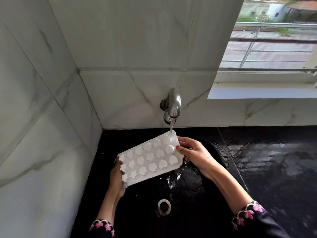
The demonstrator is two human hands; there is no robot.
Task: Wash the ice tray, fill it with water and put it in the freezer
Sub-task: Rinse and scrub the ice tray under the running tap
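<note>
Both hands hold the ice tray [151, 158] over the black sink [188, 191], one at each short end. Left hand [117, 176] cups the near, lower end from beneath, fingers curled round the edge with only the tips showing above it. Right hand [192, 152] closes on the far, upper end from the side, thumb on the top face and fingers wrapped behind.

That tray's long axis runs from lower left to upper right, and it is tilted, with the right-hand end raised toward the tap [173, 105]. The stream [171, 130] strikes only that far corner, just beside the right hand; water runs off the underside and falls toward the drain [164, 206]. Flower and heart shapes show on the upward face; whether they are hollows or raised backs I cannot tell.

Rinsing looks partly done. Reaching the remaining shapes probably calls for sliding the tray along its own length under the stream, both hands moving together.
</note>
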